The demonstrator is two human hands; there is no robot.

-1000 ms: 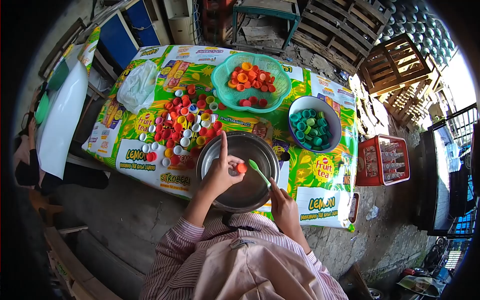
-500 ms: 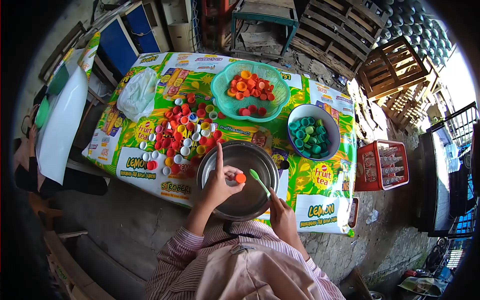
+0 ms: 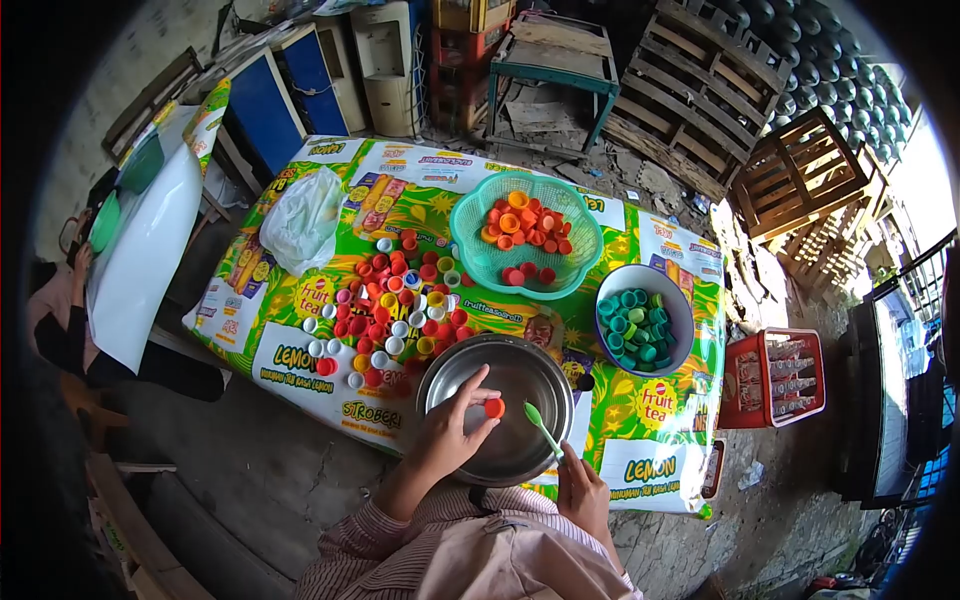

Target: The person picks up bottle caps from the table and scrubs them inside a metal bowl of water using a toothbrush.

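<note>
Out across a bright printed tablecloth (image 3: pixel 340 385), with wooden pallets (image 3: pixel 690 95) behind, and straight down to an orange cap (image 3: pixel 495 408) above the metal basin (image 3: pixel 530 370). Pinched there in the fingertips of the left hand (image 3: pixel 440 440)! Close by, a small green tool (image 3: pixel 541 425), gripped in the closed right hand (image 3: pixel 583 490). Left of the basin, a scatter of loose caps (image 3: pixel 400 320). Beyond, a mint-green basket (image 3: pixel 480 265) of orange and red caps; right of that, a bowl (image 3: pixel 678 325) of green ones. Over on the far left, a crumpled plastic bag (image 3: pixel 303 220).
</note>
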